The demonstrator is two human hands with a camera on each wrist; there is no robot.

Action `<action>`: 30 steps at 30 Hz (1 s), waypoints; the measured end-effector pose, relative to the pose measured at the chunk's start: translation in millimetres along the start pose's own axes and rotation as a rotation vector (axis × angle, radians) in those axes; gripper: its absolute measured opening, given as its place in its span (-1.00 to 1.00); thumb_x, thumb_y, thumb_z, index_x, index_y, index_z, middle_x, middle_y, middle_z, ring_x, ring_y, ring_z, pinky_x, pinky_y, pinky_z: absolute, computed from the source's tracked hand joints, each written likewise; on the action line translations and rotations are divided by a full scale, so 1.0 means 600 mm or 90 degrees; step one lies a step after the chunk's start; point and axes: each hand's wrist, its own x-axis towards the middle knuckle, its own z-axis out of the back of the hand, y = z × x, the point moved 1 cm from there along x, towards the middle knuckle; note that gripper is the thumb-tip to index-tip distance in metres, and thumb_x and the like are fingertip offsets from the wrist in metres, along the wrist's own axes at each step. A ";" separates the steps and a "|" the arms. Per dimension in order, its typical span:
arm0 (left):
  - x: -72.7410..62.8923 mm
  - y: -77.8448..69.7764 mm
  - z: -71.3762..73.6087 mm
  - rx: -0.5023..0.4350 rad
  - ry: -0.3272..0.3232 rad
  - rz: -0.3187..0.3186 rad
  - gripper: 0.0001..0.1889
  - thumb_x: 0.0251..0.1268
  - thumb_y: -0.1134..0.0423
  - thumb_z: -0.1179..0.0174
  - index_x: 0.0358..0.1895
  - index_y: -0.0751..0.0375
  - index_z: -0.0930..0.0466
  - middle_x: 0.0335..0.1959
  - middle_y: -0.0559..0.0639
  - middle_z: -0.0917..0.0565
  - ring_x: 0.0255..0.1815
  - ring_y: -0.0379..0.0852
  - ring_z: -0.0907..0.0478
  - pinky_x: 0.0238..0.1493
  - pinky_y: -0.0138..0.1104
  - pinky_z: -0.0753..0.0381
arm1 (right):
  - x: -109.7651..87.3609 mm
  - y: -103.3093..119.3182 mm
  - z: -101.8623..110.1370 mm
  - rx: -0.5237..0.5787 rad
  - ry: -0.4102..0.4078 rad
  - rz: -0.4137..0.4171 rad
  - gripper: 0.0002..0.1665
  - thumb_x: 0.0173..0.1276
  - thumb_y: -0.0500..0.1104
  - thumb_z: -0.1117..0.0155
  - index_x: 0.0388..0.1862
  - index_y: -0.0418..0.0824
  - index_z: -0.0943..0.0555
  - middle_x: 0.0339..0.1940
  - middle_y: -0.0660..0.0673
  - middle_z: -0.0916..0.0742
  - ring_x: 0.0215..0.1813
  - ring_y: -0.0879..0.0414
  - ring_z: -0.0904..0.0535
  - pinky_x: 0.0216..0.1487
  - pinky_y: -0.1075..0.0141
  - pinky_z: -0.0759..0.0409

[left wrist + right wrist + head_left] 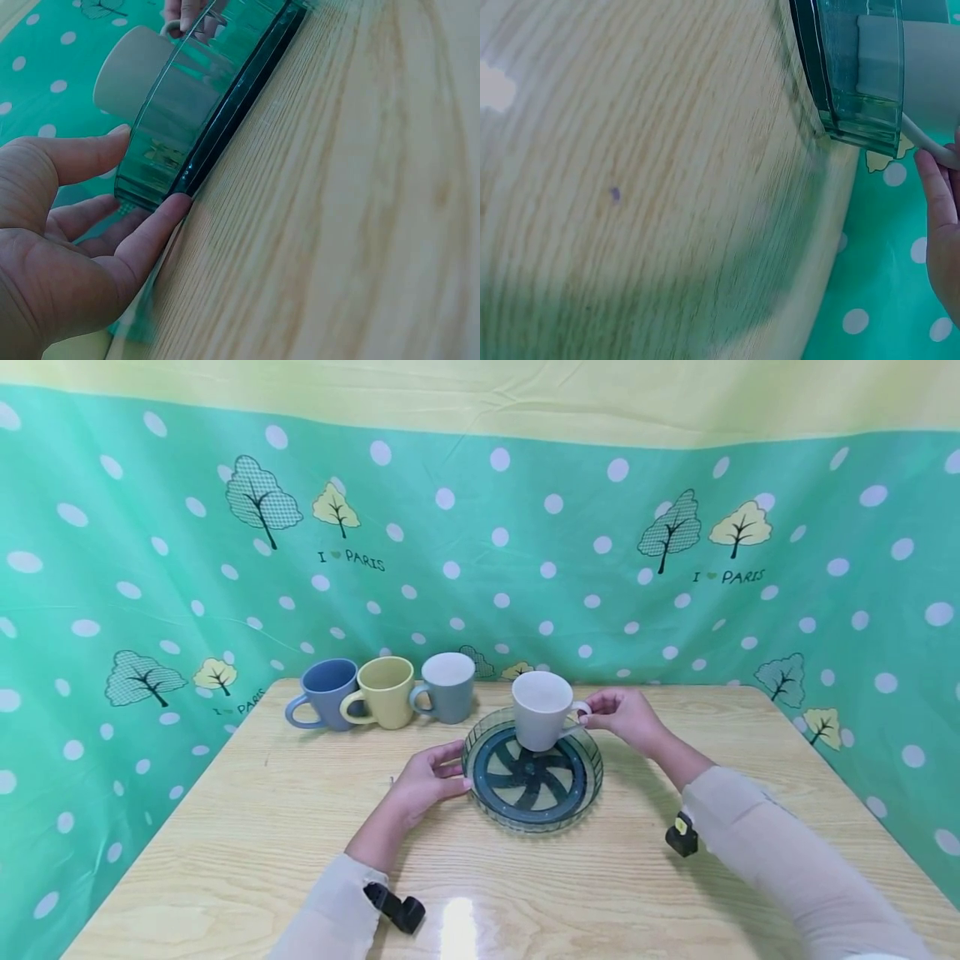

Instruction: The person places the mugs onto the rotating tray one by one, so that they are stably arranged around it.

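Observation:
A white mug (542, 710) stands upright in the rear part of a round, clear green-tinted tray (531, 814) with a dark pinwheel pattern on its floor. My right hand (626, 718) pinches the mug's handle between thumb and fingers, at the right. In the right wrist view, that hand (945, 225) shows only at the edge, on the handle. At the tray's left side is my left hand (427, 783), thumb and fingers spread against the outer wall. The left wrist view shows its thumb by the rim and a straight finger (154, 234) low at the base.
To the left of the tray, a blue mug (330, 693), a yellow mug (388, 693) and a grey-blue mug (448, 693) with a white inside form a row, handles leftward. Behind the wooden table (247, 835) hangs a green dotted curtain (510, 552).

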 end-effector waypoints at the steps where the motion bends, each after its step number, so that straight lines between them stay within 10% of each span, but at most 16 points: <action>1: 0.000 0.000 0.000 -0.001 0.001 0.001 -0.29 0.15 0.57 -0.30 0.41 0.28 -0.31 0.37 0.23 -0.39 0.30 0.17 -0.40 0.05 -0.22 -0.67 | 0.000 0.000 0.000 0.001 0.000 0.000 -0.70 0.20 -0.35 -0.43 -0.09 -0.40 -0.64 -0.20 -0.23 -0.74 -0.17 0.08 -0.67 -0.05 0.22 -0.71; 30: -0.002 -0.004 -0.001 -0.011 0.012 -0.011 -0.28 0.16 0.59 -0.26 0.43 0.35 -0.25 0.40 0.30 -0.32 0.34 0.24 -0.34 0.07 -0.21 -0.66 | -0.002 -0.007 0.007 0.010 -0.020 0.033 -0.66 0.22 -0.40 -0.39 -0.03 -0.50 -0.59 -0.13 -0.35 -0.71 -0.19 0.15 -0.66 -0.10 0.41 -0.69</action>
